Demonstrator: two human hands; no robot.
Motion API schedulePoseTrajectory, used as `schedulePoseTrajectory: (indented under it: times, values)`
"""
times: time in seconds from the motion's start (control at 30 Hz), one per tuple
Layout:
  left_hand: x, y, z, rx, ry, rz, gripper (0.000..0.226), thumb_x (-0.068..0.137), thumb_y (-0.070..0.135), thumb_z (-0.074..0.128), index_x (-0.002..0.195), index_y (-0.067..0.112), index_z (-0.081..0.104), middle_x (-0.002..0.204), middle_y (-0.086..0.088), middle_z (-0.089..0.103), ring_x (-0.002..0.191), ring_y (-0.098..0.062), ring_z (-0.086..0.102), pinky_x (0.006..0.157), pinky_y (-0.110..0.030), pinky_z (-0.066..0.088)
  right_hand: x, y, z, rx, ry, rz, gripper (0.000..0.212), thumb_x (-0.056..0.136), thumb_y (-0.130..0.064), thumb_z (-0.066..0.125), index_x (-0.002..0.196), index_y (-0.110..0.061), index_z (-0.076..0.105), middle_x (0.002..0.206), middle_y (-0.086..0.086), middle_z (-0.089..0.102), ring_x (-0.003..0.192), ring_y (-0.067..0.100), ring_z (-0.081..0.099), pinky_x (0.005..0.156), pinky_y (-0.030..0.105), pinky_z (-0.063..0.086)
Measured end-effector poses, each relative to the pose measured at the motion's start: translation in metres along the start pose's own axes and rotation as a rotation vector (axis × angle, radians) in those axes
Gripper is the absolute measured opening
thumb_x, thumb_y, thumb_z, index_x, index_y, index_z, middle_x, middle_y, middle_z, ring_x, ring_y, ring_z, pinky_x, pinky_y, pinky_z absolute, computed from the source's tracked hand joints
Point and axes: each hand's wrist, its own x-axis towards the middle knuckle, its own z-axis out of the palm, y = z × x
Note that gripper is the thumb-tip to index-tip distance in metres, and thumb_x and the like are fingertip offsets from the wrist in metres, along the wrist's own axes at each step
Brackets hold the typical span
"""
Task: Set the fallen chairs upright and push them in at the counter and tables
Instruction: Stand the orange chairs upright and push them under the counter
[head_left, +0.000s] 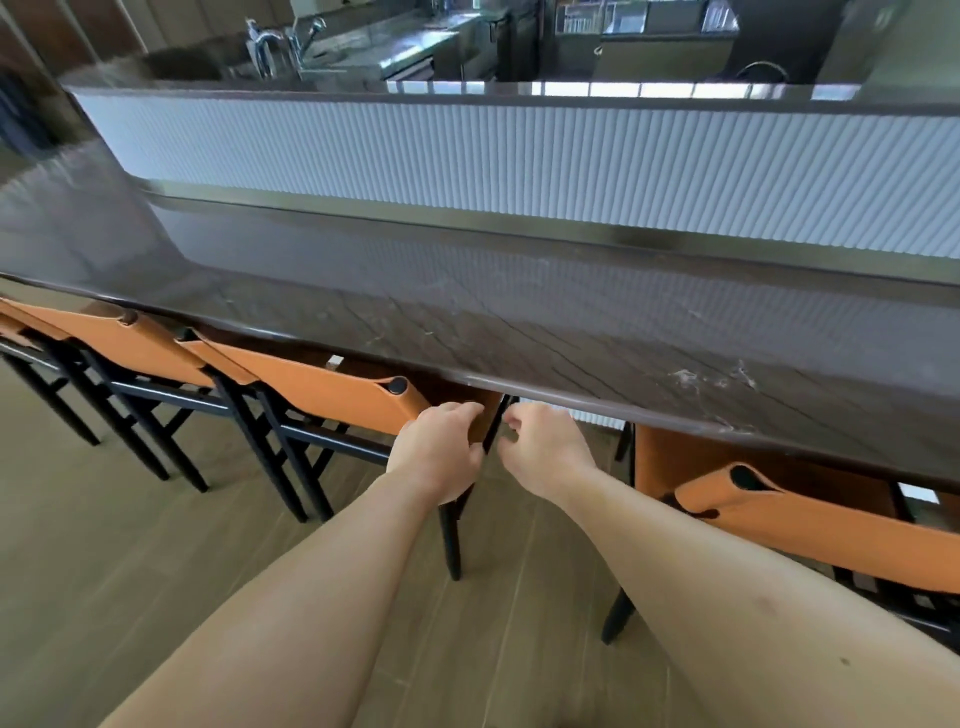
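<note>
A long dark stone counter (519, 332) runs across the view. Upright chairs with orange leather backs and black frames stand tucked under its front edge. My left hand (441, 449) grips the right end of the middle chair (322, 389), at its black rear post. My right hand (545, 447) hovers just right of that post, fingers curled, apparently holding nothing. Another orange chair (789, 519) stands to the right, pushed under the counter. A further chair (114, 338) stands at the left.
Behind the counter rises a white ribbed panel (519, 161) with a higher ledge, and beyond it a kitchen with taps (270, 47). Wooden plank floor (130, 571) lies beneath me.
</note>
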Motion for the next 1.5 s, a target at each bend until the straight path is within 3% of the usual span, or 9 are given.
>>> schedulePoseTrajectory:
  times: [0.37,0.47,0.63,0.77,0.9,1.1,1.37,1.43,1.5]
  values:
    - [0.084,-0.108,-0.029,0.118,-0.051,-0.12,0.052,0.086,0.022,0.057,0.137,0.024,0.045,0.136,0.002,0.051,0.12,-0.02,0.05,0.093,-0.036,0.044,0.103,-0.067,0.065,0.029,-0.067,-0.023,0.03,0.087,-0.026,0.062,0.115,-0.015,0.064,0.106,0.003,0.068,0.094,0.024,0.064,0.075,0.032,0.053]
    - [0.1,-0.135,-0.027,0.138,-0.085,-0.102,0.056,0.085,0.021,0.058,0.139,0.024,0.043,0.137,0.003,0.05,0.123,-0.02,0.047,0.099,-0.037,0.041,0.117,-0.08,0.087,-0.018,-0.087,-0.008,0.021,0.089,-0.028,0.063,0.107,-0.018,0.065,0.096,0.001,0.068,0.083,0.021,0.063,0.064,0.03,0.051]
    - [0.121,-0.188,-0.027,0.225,-0.167,-0.027,0.055,0.086,0.011,0.058,0.137,0.024,0.044,0.12,-0.001,0.061,0.106,-0.022,0.058,0.086,-0.032,0.046,0.139,-0.104,0.124,-0.231,-0.106,-0.012,0.033,0.087,-0.019,0.061,0.119,-0.018,0.058,0.111,0.002,0.063,0.093,0.025,0.062,0.066,0.031,0.047]
    - [0.141,-0.241,-0.033,0.317,-0.248,0.099,0.032,0.085,0.006,0.054,0.109,0.027,0.061,0.09,0.005,0.063,0.082,-0.018,0.06,0.072,-0.026,0.04,0.157,-0.126,0.151,-0.441,-0.15,0.066,0.018,0.08,-0.006,0.061,0.094,-0.018,0.06,0.092,0.004,0.064,0.069,0.023,0.052,0.055,0.03,0.037]
    - [0.161,-0.282,-0.037,0.321,-0.272,0.173,0.032,0.089,0.009,0.054,0.11,0.031,0.063,0.093,0.005,0.064,0.085,-0.018,0.06,0.078,-0.029,0.044,0.172,-0.13,0.169,-0.607,-0.143,0.112,0.015,0.082,-0.002,0.058,0.086,-0.015,0.063,0.071,0.001,0.055,0.061,0.023,0.048,0.055,0.031,0.034]
    - [0.177,-0.3,-0.027,0.297,-0.273,0.25,0.026,0.092,0.016,0.05,0.106,0.032,0.065,0.09,0.006,0.064,0.083,-0.018,0.06,0.077,-0.033,0.051,0.179,-0.128,0.174,-0.657,-0.184,0.139,0.019,0.084,0.0,0.054,0.09,-0.013,0.065,0.072,0.001,0.051,0.066,0.027,0.05,0.06,0.032,0.038]
    - [0.172,-0.29,-0.012,0.324,-0.181,0.259,0.031,0.099,0.026,0.038,0.117,0.037,0.061,0.094,0.006,0.067,0.087,-0.021,0.055,0.072,-0.028,0.034,0.173,-0.116,0.163,-0.653,-0.184,0.128,0.016,0.086,-0.003,0.056,0.096,-0.011,0.066,0.077,0.003,0.055,0.069,0.026,0.056,0.062,0.034,0.046]
    - [0.169,-0.281,-0.007,0.324,-0.169,0.271,0.032,0.099,0.026,0.036,0.115,0.037,0.061,0.094,0.007,0.068,0.09,-0.021,0.055,0.076,-0.028,0.033,0.169,-0.109,0.158,-0.667,-0.181,0.146,0.016,0.085,-0.003,0.056,0.094,-0.012,0.066,0.074,0.003,0.053,0.067,0.025,0.054,0.061,0.034,0.045]
    - [0.165,-0.274,-0.001,0.339,-0.139,0.29,0.032,0.099,0.024,0.038,0.115,0.036,0.062,0.095,0.009,0.069,0.096,-0.018,0.057,0.094,-0.029,0.028,0.165,-0.104,0.153,-0.675,-0.179,0.162,0.016,0.085,-0.003,0.057,0.094,-0.012,0.066,0.073,0.002,0.053,0.066,0.025,0.053,0.06,0.033,0.044]
